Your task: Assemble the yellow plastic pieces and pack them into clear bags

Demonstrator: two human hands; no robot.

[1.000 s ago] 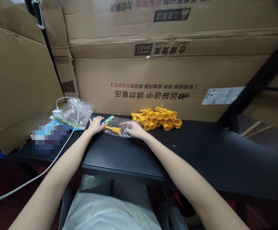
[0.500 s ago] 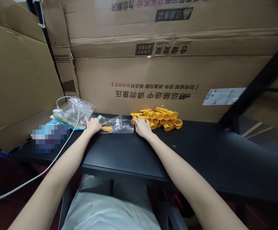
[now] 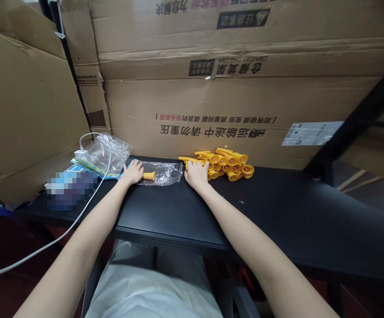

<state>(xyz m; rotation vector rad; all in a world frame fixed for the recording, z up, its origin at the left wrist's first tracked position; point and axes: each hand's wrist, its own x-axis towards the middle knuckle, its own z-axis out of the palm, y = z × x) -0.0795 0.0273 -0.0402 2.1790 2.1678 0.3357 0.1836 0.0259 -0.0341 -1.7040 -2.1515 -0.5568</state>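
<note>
At the back of the black tabletop (image 3: pixel 168 212), close against the cardboard wall (image 3: pixel 139 101), we have the heap of yellow horns (image 3: pixel 227 160), our landmark; it's stacked several deep, stems mostly toward the back, flared mouths toward us, likely just to save room and stop rolling. At its near left edge we see the right hand (image 3: pixel 197 174), palm down, fingers bent in among the horns; fingertips hidden, so we can't tell if it has hold of one. Left of the heap, we get a clear bag (image 3: pixel 167 174) lying flat, loose end toward the heap, which probably makes for a short reach between the two. One single horn (image 3: pixel 149 176) shows there, seemingly within the film, mouth toward the heap, stem under the left hand (image 3: pixel 133 172). That hand lies palm down, fingers slightly spread, over the bag's far end from the heap; we read it as pinning bag and horn against sliding, but can't tell if it grips. Farther left of the heap we note a stack of clear bags (image 3: pixel 112 150), probably parked within left-hand reach, a white cable (image 3: pixel 69 230) across it, and a pixelated item (image 3: pixel 71 190) we can't identify.
</note>
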